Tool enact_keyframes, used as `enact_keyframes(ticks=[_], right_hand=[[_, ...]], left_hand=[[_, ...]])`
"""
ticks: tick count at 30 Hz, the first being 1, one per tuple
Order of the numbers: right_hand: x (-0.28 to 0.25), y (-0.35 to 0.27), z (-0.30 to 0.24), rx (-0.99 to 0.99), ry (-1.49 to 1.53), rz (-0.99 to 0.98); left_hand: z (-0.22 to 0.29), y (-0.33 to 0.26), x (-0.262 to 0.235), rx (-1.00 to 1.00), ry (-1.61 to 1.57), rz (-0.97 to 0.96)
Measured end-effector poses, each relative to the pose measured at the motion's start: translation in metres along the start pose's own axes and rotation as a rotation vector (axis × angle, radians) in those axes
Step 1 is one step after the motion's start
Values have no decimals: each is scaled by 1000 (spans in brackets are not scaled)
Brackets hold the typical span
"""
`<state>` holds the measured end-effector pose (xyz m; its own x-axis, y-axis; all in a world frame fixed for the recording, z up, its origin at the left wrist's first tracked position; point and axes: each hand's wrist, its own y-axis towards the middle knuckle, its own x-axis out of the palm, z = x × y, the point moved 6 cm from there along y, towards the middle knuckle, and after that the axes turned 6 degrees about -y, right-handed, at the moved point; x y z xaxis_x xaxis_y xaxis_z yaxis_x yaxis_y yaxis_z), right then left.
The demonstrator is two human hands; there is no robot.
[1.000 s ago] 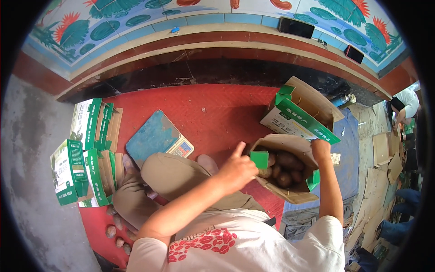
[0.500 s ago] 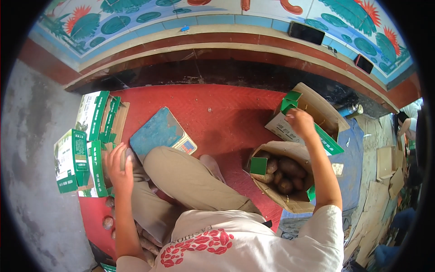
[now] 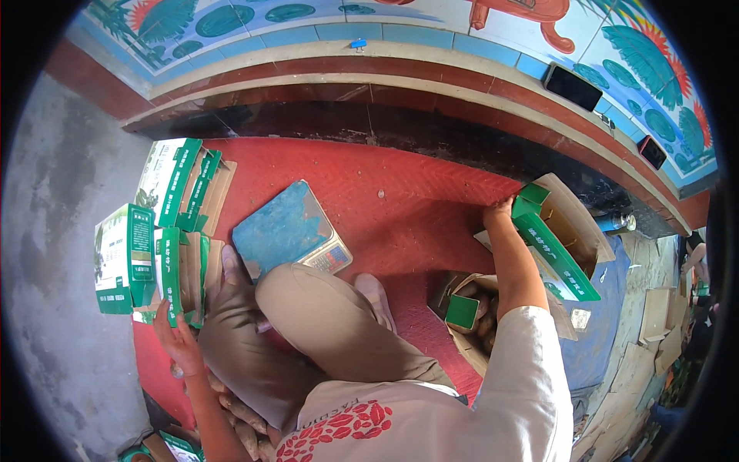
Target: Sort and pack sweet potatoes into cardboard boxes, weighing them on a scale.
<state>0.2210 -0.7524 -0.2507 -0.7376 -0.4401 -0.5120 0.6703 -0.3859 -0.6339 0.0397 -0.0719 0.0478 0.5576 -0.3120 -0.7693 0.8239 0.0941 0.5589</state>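
At left, with the left hand (image 3: 178, 345) at the lower edge of a green-and-white carton (image 3: 167, 269), too unclear to tell whether pinching or only touching. At right, beyond a box (image 3: 462, 313) of tubers (image 3: 485, 323), with the nearer right hand (image 3: 499, 211) at the upper-left end of an open carton (image 3: 556, 252) lying just rightward, with long axis slanting down-right and grip likewise hidden.

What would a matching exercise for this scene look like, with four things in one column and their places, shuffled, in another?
Things:
1. Blue-topped scale
2. Left hand
3. Right hand
4. Larger black-screened device

Places:
A. At the near-left corner of the open box
B. Against the tiled wall
C. On the red mat
D. At the lower edge of the grouped cartons

Pairs: 1-C, 2-D, 3-A, 4-B
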Motion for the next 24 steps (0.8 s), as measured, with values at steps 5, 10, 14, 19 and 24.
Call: enact_keyframes(ticks=[5, 10, 14, 19, 24], right_hand=[[31, -19, 15, -13, -74, -72], [55, -41, 34, -172, 134, -124], [-7, -116, 113, 103, 347, 563], [94, -157, 196, 84, 570, 286], [102, -158, 178, -89, 765, -20]], left_hand=[[-7, 5, 14, -3, 5, -16], [-6, 14, 29, -1, -34, -31], [-10, 18, 24, -28, -45, -17], [-24, 17, 42, -137, -164, 20], [-22, 17, 45, -167, -179, 80]])
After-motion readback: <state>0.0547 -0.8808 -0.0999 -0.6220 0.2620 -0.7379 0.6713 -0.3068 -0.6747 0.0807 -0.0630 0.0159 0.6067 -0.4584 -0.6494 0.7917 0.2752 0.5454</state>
